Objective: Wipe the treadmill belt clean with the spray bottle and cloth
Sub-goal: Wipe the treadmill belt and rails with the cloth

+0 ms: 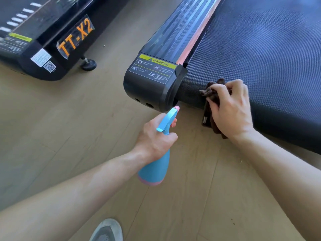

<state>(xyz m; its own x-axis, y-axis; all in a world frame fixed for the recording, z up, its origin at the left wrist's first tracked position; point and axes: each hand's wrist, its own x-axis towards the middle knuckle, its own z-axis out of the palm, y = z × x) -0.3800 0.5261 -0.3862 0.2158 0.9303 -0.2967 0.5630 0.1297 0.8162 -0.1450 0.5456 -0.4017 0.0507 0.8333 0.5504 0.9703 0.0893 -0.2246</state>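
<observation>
The black textured treadmill belt (260, 54) fills the upper right. Its rear edge curves down toward the floor. My right hand (231, 108) is closed on a dark brown cloth (211, 94) and presses it against that rear edge, near the belt's left corner. My left hand (154, 136) grips a light blue spray bottle (156, 169) with a pink base. Its pink nozzle points at the treadmill's black end cap (149, 89), just left of the cloth.
A ribbed side rail (178, 32) with an orange stripe and a yellow warning label runs beside the belt. A second treadmill marked TT-X2 (52, 49) stands at the upper left on a levelling foot. Wood-look floor (60, 119) lies between them. A grey shoe (107, 230) shows at the bottom.
</observation>
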